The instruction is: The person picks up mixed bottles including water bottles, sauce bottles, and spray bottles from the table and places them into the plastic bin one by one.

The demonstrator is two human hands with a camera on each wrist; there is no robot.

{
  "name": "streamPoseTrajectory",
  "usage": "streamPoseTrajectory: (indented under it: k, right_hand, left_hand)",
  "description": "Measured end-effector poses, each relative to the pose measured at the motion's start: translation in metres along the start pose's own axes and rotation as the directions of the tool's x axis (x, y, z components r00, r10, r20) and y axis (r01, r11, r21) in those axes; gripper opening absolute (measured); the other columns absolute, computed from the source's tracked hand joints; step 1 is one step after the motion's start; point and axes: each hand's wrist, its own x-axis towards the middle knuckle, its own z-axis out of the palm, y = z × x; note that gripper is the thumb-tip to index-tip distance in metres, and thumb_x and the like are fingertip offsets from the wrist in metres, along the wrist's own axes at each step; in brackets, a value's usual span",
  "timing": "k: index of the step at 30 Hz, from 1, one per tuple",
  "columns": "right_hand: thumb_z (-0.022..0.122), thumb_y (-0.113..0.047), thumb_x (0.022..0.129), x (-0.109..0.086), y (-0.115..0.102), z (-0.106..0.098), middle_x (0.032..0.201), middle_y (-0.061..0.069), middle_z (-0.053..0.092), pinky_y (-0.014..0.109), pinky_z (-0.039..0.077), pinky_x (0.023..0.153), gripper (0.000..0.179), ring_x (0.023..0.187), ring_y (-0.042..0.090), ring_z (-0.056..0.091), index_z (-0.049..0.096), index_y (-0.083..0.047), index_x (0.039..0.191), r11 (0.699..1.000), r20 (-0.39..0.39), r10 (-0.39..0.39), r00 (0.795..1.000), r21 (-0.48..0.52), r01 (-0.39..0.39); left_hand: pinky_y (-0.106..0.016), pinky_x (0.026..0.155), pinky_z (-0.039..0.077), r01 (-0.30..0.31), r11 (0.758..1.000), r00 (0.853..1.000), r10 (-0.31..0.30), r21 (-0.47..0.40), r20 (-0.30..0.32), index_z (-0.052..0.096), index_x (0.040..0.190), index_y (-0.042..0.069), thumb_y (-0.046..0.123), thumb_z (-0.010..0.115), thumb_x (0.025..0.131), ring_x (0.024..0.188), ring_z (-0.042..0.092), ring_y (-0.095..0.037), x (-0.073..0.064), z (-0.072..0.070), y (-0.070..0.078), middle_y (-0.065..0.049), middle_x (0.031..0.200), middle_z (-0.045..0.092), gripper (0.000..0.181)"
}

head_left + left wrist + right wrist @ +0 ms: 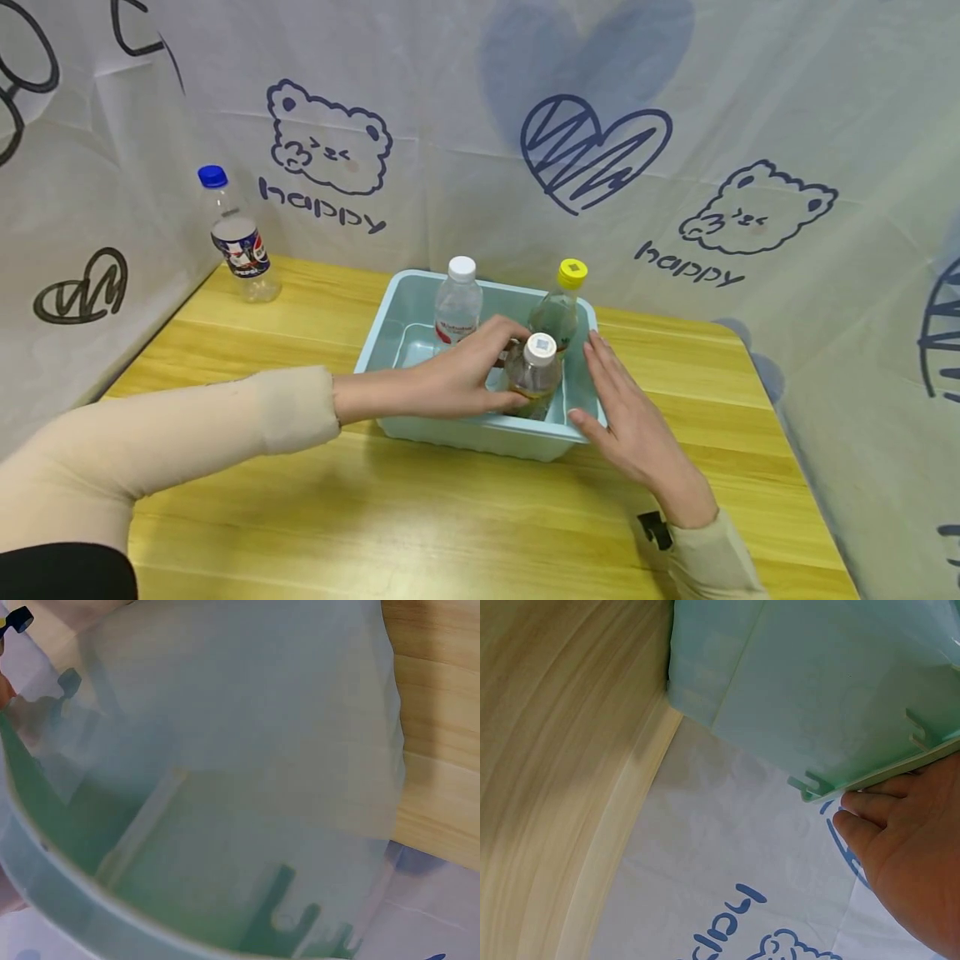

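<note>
In the head view, my left hand (468,375) reaches over a light blue plastic bin (480,437) and grips a clear bottle (532,379) with a white cap, upright inside the bin's right part. Behind it stands a yellow-capped bottle (555,313). A white-capped bottle (458,304) with a red-and-white label stands further left in the bin. My right hand (637,421) lies against the bin's right rim, fingers extended. In the right wrist view, the fingers of that hand (915,851) touch the rim from outside. Bin wall (247,735) fills most of the left wrist view.
A Pepsi bottle (240,246) with a blue cap stands at the table's back left corner. The bin sits on a wooden table (420,525). White cloth (450,125) with drawn bears and hearts hangs behind and beside the table.
</note>
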Motion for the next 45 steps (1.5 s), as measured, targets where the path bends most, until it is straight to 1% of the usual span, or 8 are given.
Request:
streamPoseTrajectory:
  k: [3,10,16,26,31,35,41,45]
  right_hand:
    - [0.048,-0.053,0.107,0.0,0.0,0.0,0.174,0.014,0.011,0.045,0.019,0.129,0.083,0.159,0.035,0.016,0.018,-0.001,0.165,1.0,-0.004,-0.004,1.0,0.0,0.004]
    - [0.045,-0.055,0.108,0.0,0.0,0.001,0.173,0.016,0.012,0.049,0.02,0.128,0.083,0.158,0.037,0.017,0.018,0.0,0.165,1.0,-0.016,-0.018,1.0,0.001,0.018]
    - [0.046,-0.054,0.107,0.001,0.0,0.001,0.174,0.015,0.011,0.051,0.021,0.127,0.083,0.159,0.035,0.016,0.018,-0.001,0.165,1.0,-0.006,-0.007,1.0,0.002,0.007]
    - [0.048,-0.054,0.107,0.001,-0.001,0.0,0.174,0.013,0.009,0.048,0.019,0.128,0.083,0.159,0.033,0.015,0.018,-0.001,0.165,1.0,-0.001,0.001,1.0,0.005,-0.001]
    - [0.047,-0.054,0.107,0.001,-0.001,0.0,0.174,0.014,0.009,0.047,0.018,0.129,0.083,0.159,0.034,0.016,0.018,-0.001,0.165,1.0,-0.004,-0.002,1.0,0.003,0.002]
    - [0.045,-0.055,0.108,0.0,-0.001,0.001,0.174,0.014,0.01,0.046,0.018,0.129,0.083,0.158,0.035,0.016,0.018,-0.001,0.165,1.0,-0.011,-0.01,1.0,0.003,0.01]
    - [0.042,-0.057,0.108,0.001,0.0,0.001,0.173,0.015,0.012,0.045,0.018,0.129,0.084,0.158,0.037,0.017,0.019,0.001,0.164,1.0,-0.026,-0.026,0.999,0.003,0.026]
    - [0.043,-0.057,0.108,0.001,0.0,0.001,0.173,0.015,0.011,0.046,0.019,0.129,0.084,0.158,0.036,0.017,0.019,0.0,0.164,1.0,-0.021,-0.024,0.999,0.002,0.024]
  left_hand:
    - [-0.037,0.096,0.057,0.005,1.0,1.0,-0.005,0.008,0.009,0.044,0.138,-0.002,0.011,0.082,0.09,0.121,0.054,-0.024,0.002,0.002,0.0,-0.016,0.134,0.047,0.063]
    - [-0.031,0.096,0.055,0.003,0.999,1.0,-0.004,0.041,0.022,0.043,0.139,-0.004,0.012,0.082,0.09,0.119,0.053,-0.024,0.004,0.008,-0.002,-0.018,0.134,0.049,0.064]
    - [-0.028,0.096,0.053,0.031,0.998,0.998,-0.033,0.052,0.044,0.043,0.141,-0.004,0.014,0.082,0.091,0.119,0.052,-0.022,0.006,0.01,-0.005,-0.017,0.136,0.048,0.065]
    - [-0.029,0.098,0.052,0.036,0.997,0.997,-0.04,0.074,0.059,0.044,0.14,-0.003,0.015,0.081,0.092,0.12,0.052,-0.023,0.009,0.013,-0.008,-0.017,0.136,0.05,0.063]
    - [-0.03,0.097,0.052,0.045,0.997,0.996,-0.05,0.063,0.077,0.044,0.141,-0.002,0.014,0.08,0.093,0.119,0.052,-0.021,0.009,0.015,-0.01,-0.016,0.136,0.05,0.062]
    - [-0.031,0.097,0.054,0.061,0.998,0.993,-0.064,0.031,0.098,0.044,0.142,-0.002,0.013,0.08,0.093,0.121,0.054,-0.021,0.011,0.016,-0.012,-0.015,0.136,0.052,0.062]
    - [-0.032,0.107,0.051,0.115,0.993,0.984,-0.11,-0.026,0.141,0.046,0.143,-0.002,0.009,0.081,0.091,0.129,0.056,-0.024,0.014,0.015,-0.012,-0.014,0.14,0.054,0.063]
    - [-0.034,0.11,0.049,0.159,0.986,0.976,-0.148,-0.057,0.158,0.047,0.145,-0.001,0.006,0.081,0.091,0.133,0.055,-0.025,0.016,0.014,-0.012,-0.013,0.142,0.054,0.064]
